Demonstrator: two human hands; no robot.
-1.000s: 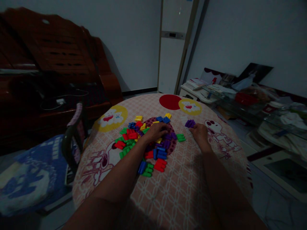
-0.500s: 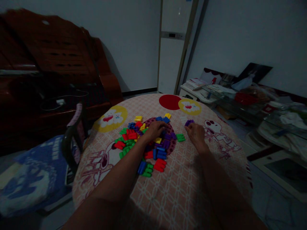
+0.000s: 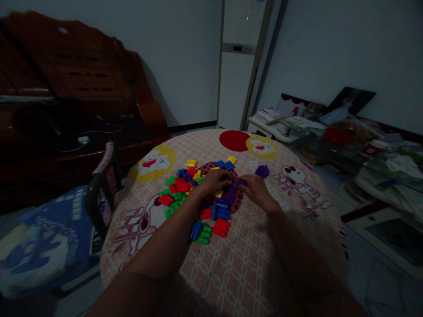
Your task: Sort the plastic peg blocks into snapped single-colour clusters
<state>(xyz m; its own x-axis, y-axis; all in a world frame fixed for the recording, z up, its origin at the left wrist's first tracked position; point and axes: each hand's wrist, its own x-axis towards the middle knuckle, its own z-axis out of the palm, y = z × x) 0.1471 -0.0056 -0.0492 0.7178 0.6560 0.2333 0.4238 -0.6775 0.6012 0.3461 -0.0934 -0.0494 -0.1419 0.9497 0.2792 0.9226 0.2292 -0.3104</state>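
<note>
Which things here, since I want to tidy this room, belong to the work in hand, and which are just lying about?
Work in hand:
purple plastic block, in the right hand
pile of multicoloured plastic blocks, under and around the left hand
purple plastic clump, beyond the right hand

Lying about, seemingly:
white plug with a cable
stack of white papers

Near tablecloth (image 3: pixel 238 268) open; block pile (image 3: pixel 178 201) beyond, seemingly dense, in way.
</note>
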